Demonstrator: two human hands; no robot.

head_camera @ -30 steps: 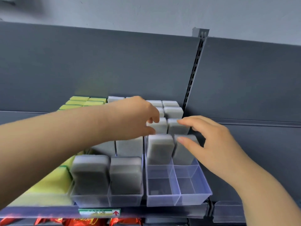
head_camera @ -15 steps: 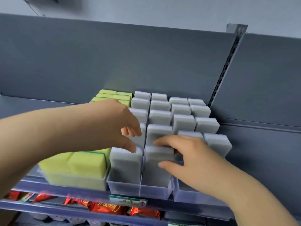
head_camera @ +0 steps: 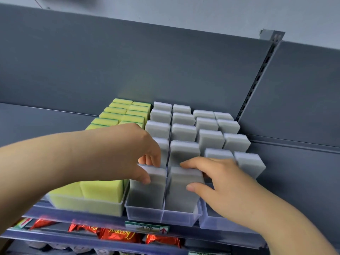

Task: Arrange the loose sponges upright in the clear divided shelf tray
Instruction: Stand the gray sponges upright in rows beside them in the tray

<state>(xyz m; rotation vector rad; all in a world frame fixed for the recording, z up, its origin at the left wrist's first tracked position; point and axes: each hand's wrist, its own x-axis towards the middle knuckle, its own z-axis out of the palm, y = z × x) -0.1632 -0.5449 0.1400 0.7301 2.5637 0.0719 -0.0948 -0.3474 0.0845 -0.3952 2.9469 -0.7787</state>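
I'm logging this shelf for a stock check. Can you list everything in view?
Grey sponges: eighteen visible, grey, upright in four columns across clear trays.
Yellow sponges: count unclear, yellow with green edges, left tray.
Clear trays: three, transparent, shelf front.
Red packets: several, red, shelf below.
Shelf labels: at least two, green-white, shelf edges.
Back panels: two, dark grey, behind.
Left hand: one, grips first grey column's front sponge.
Right hand: one, grips second grey column's front sponge.
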